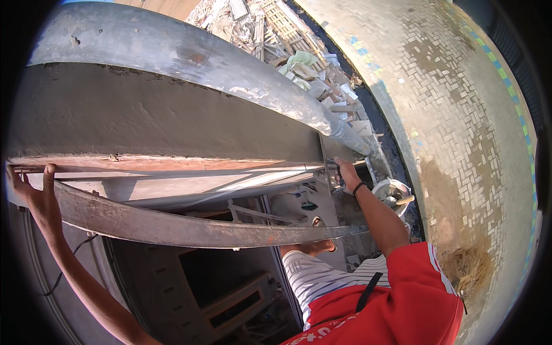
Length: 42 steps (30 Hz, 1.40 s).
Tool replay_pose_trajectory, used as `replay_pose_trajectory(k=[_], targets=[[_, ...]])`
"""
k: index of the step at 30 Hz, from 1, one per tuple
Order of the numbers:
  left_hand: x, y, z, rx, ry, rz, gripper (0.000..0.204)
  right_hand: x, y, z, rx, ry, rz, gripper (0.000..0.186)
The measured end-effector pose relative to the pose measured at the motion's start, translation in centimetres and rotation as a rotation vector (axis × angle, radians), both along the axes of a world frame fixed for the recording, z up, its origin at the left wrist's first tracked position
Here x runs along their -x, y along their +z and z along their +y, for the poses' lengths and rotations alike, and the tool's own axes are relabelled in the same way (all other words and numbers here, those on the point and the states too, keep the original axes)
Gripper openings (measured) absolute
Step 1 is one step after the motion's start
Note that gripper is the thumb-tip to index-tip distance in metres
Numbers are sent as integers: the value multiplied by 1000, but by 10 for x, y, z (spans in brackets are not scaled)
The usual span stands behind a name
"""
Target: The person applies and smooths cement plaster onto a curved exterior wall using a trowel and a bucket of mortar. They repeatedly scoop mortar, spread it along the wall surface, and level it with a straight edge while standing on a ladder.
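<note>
My left hand grips the long reddish edge strip at the far left, beneath a band of smooth grey mortar. A curved weathered board runs just below it. At the band's right end, my right hand is closed around a flat metal finishing tool, partly hidden by the fingers. A white bucket with grey contents and a light wooden handle stands beside my right forearm.
Above the mortar runs a thick grey rounded beam. My feet are on a narrow surface beside a dark drop. Beyond lie a heap of broken wood and rubble, a dark channel and a paved path.
</note>
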<state>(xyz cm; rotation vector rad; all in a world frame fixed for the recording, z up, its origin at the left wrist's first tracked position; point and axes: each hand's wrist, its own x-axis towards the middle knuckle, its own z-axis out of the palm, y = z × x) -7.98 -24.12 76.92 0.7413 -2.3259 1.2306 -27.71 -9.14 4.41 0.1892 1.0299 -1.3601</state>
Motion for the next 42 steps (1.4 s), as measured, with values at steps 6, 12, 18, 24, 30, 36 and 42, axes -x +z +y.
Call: replay_pose_trajectory(k=[6, 12, 18, 24, 30, 36, 42], targets=[[-5, -4, 3, 63, 11, -37, 103, 3, 100, -39, 178, 68, 202, 31], [10, -15, 10, 83, -37, -17, 109, 6, 246, -34, 505, 46, 328, 33], [15, -18, 11, 93, -59, 31, 109, -30, 348, 40, 1132, -140, 885, 33], [16, -27, 15, 74, -17, 73, 102, -26, 234, 54, 547, -22, 462, 40], [24, -30, 17, 51, -27, 144, 116, -9, 132, 7, 103, -51, 122, 40], [35, -34, 36, -133, 11, 259, 115, -10, 188, -35, 239, -28, 190, 30], [26, -34, 41, -185, 77, 263, 125, -4, 341, -47, 494, 46, 356, 33]])
